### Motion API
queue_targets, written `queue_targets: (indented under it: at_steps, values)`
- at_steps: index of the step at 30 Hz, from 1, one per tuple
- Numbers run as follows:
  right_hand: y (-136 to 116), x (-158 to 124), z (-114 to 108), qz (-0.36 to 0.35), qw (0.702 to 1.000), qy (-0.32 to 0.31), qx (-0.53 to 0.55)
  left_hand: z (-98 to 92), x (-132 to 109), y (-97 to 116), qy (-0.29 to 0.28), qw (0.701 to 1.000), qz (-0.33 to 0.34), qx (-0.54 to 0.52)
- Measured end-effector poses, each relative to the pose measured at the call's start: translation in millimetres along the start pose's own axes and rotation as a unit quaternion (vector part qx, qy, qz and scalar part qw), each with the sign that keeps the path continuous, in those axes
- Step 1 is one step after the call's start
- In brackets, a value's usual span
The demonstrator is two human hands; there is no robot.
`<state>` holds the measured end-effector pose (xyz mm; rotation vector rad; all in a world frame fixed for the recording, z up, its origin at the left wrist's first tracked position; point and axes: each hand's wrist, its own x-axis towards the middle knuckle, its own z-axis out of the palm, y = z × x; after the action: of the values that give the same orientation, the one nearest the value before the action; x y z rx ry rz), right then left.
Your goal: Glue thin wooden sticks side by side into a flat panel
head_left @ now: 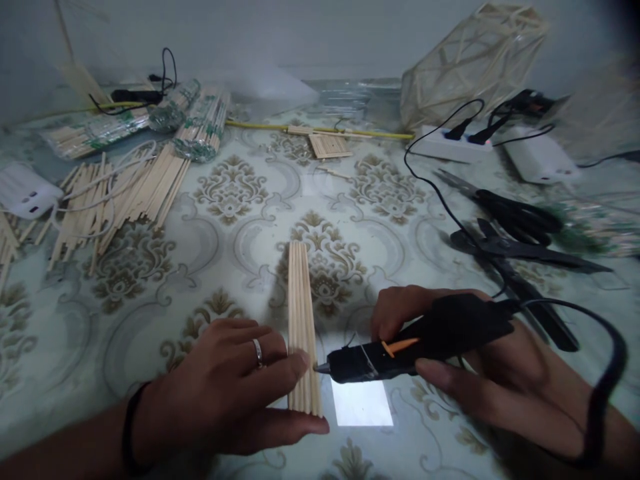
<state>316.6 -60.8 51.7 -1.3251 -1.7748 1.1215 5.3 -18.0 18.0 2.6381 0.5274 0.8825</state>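
Strip (300,293): head view; sticks side by side, over mid-table (250,260), pointing away from me.
Left hand (225,373): clamped on its near end, one finger on top.
Right hand (493,377): wrapped round the glue gun (425,337), nozzle (323,368) at the strip's right edge.
Handling: I judge it light, stiff lengthwise, not slippery; seams may crack if twisted.
Grip: best across the flat faces, clear of the nozzle.

The sticks (300,293) are partly covered by the left hand (240,377), whose forearm (75,430) is cut off at the lower left. Part of the glue gun (450,327) is hidden by the right hand (503,363). Whether the sticks are touched by the nozzle (324,368) cannot be told. A white box (25,190) is cut off at left; the packets (605,223) at right are blurred.
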Motion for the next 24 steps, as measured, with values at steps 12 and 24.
queue_targets:
  at_steps: [12, 24]
  values:
    - [12, -8, 3, -0.023, 1.0, -0.017, -0.002, 4.7, -1, -5, -0.006, 1.0, 0.001, -0.013]
    - [8, -6, 0, -0.016, 1.0, -0.024, -0.008, 7.8, -2, -5, -0.004, 1.0, -0.021, 0.009]
